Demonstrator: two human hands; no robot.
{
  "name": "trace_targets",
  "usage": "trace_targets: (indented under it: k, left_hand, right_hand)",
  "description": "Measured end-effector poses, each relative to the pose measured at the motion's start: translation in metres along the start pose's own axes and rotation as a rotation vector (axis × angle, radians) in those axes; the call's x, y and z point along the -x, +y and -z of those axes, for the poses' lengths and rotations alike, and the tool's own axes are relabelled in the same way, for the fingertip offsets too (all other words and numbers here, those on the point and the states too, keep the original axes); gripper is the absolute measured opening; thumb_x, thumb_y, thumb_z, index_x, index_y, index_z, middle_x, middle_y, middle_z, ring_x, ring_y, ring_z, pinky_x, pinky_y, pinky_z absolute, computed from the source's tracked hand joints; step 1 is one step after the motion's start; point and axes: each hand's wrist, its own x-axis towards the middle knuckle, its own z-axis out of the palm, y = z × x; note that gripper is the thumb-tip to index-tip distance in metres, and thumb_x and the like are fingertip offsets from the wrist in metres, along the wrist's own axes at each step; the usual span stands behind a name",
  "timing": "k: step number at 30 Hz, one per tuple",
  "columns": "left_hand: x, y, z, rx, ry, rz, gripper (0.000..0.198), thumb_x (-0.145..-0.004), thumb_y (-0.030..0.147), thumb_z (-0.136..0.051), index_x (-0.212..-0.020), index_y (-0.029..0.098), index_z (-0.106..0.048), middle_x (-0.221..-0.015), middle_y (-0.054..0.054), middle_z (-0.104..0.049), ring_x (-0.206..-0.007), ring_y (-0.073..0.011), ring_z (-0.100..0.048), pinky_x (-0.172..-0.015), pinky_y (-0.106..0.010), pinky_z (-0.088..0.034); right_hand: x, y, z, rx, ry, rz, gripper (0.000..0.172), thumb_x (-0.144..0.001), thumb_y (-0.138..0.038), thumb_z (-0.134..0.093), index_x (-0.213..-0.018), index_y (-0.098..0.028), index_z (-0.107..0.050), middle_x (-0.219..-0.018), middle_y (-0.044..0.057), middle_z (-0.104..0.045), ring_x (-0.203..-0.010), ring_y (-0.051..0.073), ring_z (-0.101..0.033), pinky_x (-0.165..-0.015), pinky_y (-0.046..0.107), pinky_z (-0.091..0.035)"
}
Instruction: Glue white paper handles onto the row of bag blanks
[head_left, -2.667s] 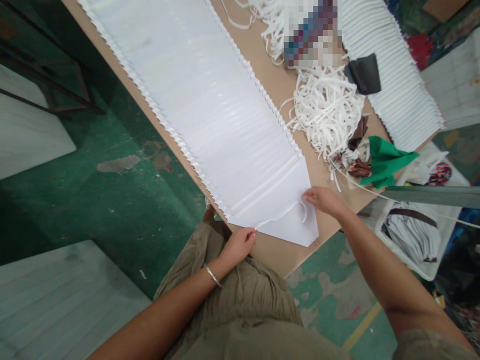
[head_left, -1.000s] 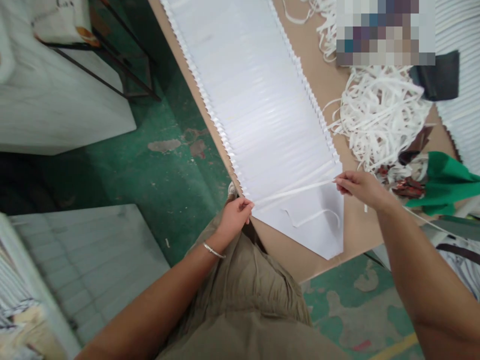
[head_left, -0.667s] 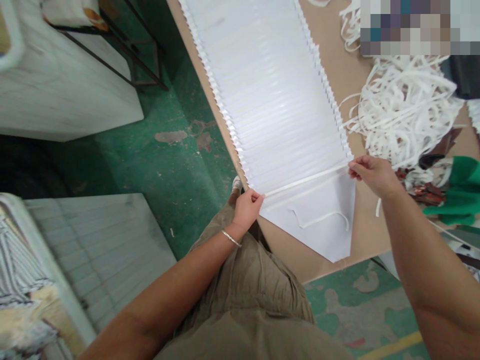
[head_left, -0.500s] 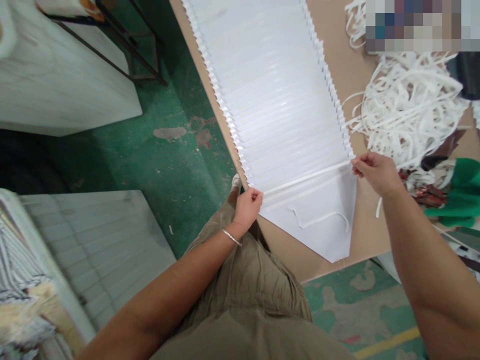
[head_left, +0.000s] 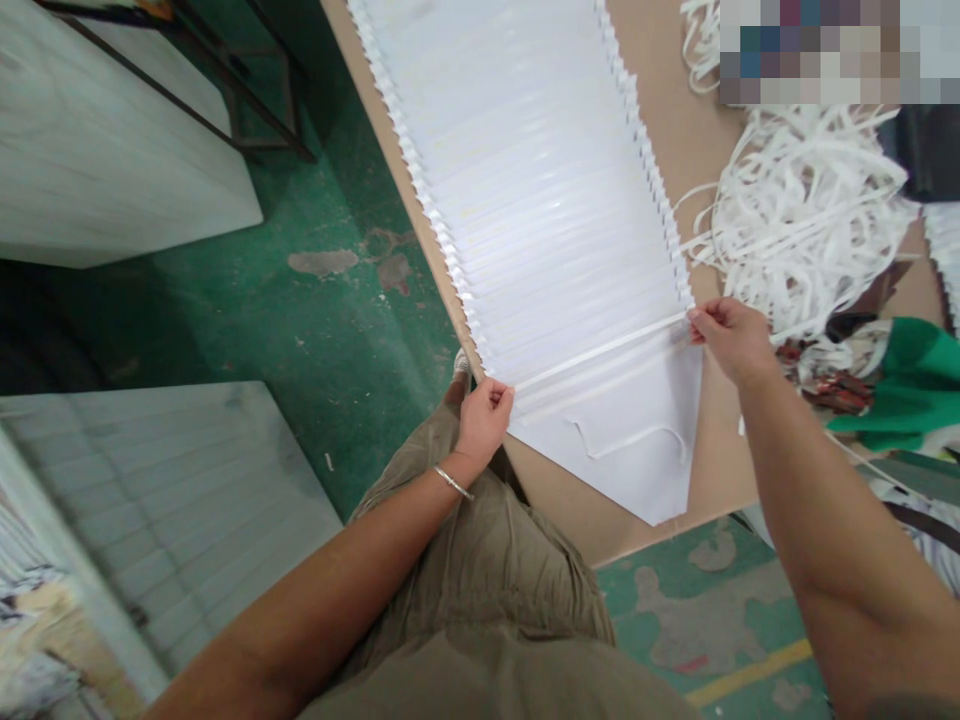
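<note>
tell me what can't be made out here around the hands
Head view: ends of the thin white ribbon strip, hidden in the grip of left hand and right hand.
Head view: top right corner, covered by a pixelated mosaic block.
Head view: black flat object, cut off by the right edge.

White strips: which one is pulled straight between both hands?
The taut strip across the sheet stack, pinched at its ends by the left hand and right hand. The slack strip nearer the corner lies curved; the heap lies tangled, untouched.

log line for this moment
left hand: pinches thin white strip end | right hand: pinches other end | strip: taut across overlapped white sheets | surface: brown table
</note>
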Motion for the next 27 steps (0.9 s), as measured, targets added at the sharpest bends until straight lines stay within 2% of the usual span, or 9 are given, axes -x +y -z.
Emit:
trace_targets:
  k: [6,12,21,27]
  left_hand:
    - [-0.003,-0.004,-0.002,-0.025,0.008,-0.019,0.021,-0.088,0.03,-0.057,-0.071,0.02,-0.057,-0.062,0.001,-0.062,-0.068,-0.0162,-0.064,-0.07,-0.025,-0.047]
    - [-0.004,-0.009,-0.005,-0.02,0.012,-0.016,0.018,-0.088,0.031,-0.057,-0.073,0.02,-0.057,-0.063,0.001,-0.063,-0.065,-0.0163,-0.063,-0.064,-0.024,-0.047]
    - [-0.006,-0.008,-0.007,-0.151,0.041,-0.047,0.017,-0.089,0.028,-0.058,-0.073,0.02,-0.057,-0.072,-0.002,-0.068,-0.071,-0.0178,-0.065,-0.069,-0.026,-0.046]
    - [-0.006,0.003,-0.006,-0.252,0.025,0.0,0.016,-0.089,0.023,-0.059,-0.074,0.02,-0.057,-0.073,-0.003,-0.069,-0.073,-0.0183,-0.066,-0.071,-0.026,-0.045]
  right_hand:
    - [-0.004,0.006,-0.008,0.054,0.018,-0.006,0.019,-0.081,-0.039,-0.067,-0.081,-0.021,-0.06,-0.064,-0.002,-0.059,-0.055,0.014,-0.055,-0.062,0.032,-0.054]
    - [-0.006,0.006,-0.017,0.169,0.082,-0.014,0.022,-0.079,-0.041,-0.065,-0.081,-0.02,-0.061,-0.068,-0.001,-0.061,-0.057,0.014,-0.055,-0.055,0.028,-0.05]
    - [-0.008,0.002,-0.022,0.386,0.119,0.067,0.019,-0.083,-0.039,-0.062,-0.082,-0.02,-0.063,-0.073,0.003,-0.066,-0.069,0.018,-0.058,-0.072,0.032,-0.049]
    - [-0.007,0.005,-0.021,0.396,0.138,0.096,0.019,-0.082,-0.039,-0.063,-0.082,-0.02,-0.064,-0.074,0.004,-0.067,-0.067,0.018,-0.058,-0.071,0.032,-0.047]
